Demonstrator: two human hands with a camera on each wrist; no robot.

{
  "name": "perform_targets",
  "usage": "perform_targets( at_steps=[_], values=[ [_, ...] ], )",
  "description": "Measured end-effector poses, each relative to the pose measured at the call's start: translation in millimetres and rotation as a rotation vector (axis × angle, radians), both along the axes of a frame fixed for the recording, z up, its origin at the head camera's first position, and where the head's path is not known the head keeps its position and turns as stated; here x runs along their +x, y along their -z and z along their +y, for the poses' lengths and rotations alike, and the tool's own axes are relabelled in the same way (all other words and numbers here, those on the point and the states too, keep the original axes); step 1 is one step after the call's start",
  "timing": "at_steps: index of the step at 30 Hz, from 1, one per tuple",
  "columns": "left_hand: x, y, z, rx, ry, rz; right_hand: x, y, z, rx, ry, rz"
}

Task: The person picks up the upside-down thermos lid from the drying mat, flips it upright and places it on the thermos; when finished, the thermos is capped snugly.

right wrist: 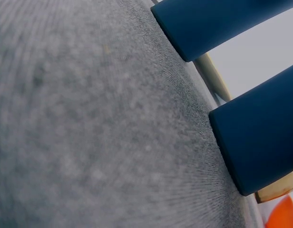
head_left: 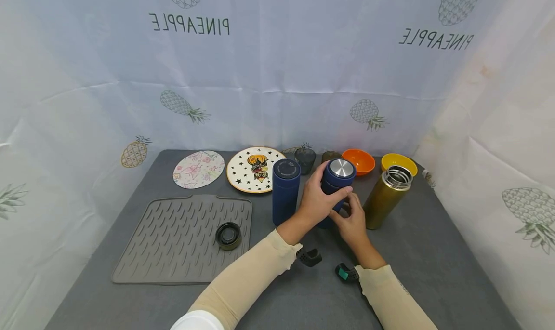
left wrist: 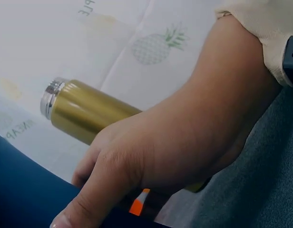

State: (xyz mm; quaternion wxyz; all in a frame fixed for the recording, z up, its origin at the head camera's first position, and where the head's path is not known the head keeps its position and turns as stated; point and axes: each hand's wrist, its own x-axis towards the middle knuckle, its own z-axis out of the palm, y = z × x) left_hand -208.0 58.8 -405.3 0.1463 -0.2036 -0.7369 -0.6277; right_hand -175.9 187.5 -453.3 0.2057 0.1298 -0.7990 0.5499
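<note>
A dark blue vacuum flask [head_left: 336, 180] with a silver-topped lid stands upright on the grey table between the hands. My left hand [head_left: 315, 202] grips its upper part, thumb across the front near the lid. Lower on the same flask, my right hand [head_left: 353, 224] holds the body. The left wrist view shows the right hand [left wrist: 151, 147] against the blue flask [left wrist: 23, 180]. In the right wrist view the flask's base [right wrist: 260, 137] meets the table, and no hand shows. To the left stands another blue flask [head_left: 284, 197], its dark top faintly printed.
Right of the hands stands a lidless gold flask [head_left: 386, 200]. A grey mat [head_left: 173, 243] bears a dark round lid-like piece [head_left: 228, 236]. Behind are a floral oval mat [head_left: 198, 168], a patterned plate [head_left: 243, 178], a dark cup [head_left: 305, 161], an orange bowl [head_left: 360, 162] and a yellow bowl [head_left: 400, 160].
</note>
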Motion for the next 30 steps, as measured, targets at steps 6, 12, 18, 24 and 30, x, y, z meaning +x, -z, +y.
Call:
perform_targets(
  at_steps=[6, 12, 18, 24, 30],
  values=[
    [0.0, 1.4, -1, -0.01, -0.004, -0.006, -3.2, 4.9, 1, -0.004, 0.003, 0.015],
    [2.5, 4.4, -3, -0.043, -0.018, -0.048, -20.7, 31.9, 9, -0.017, 0.005, 0.0],
    [8.1, 7.4, -6, -0.052, -0.023, -0.08, -22.6, 35.2, 14, 0.008, 0.015, 0.0],
    [13.8, 8.1, -10, -0.048, -0.035, -0.055, -22.8, 32.8, 16, 0.029, 0.01, -0.02],
    [22.5, 3.2, -16, -0.07, -0.056, 0.057, -21.1, 28.2, 17, 0.032, -0.007, -0.045]
  ],
)
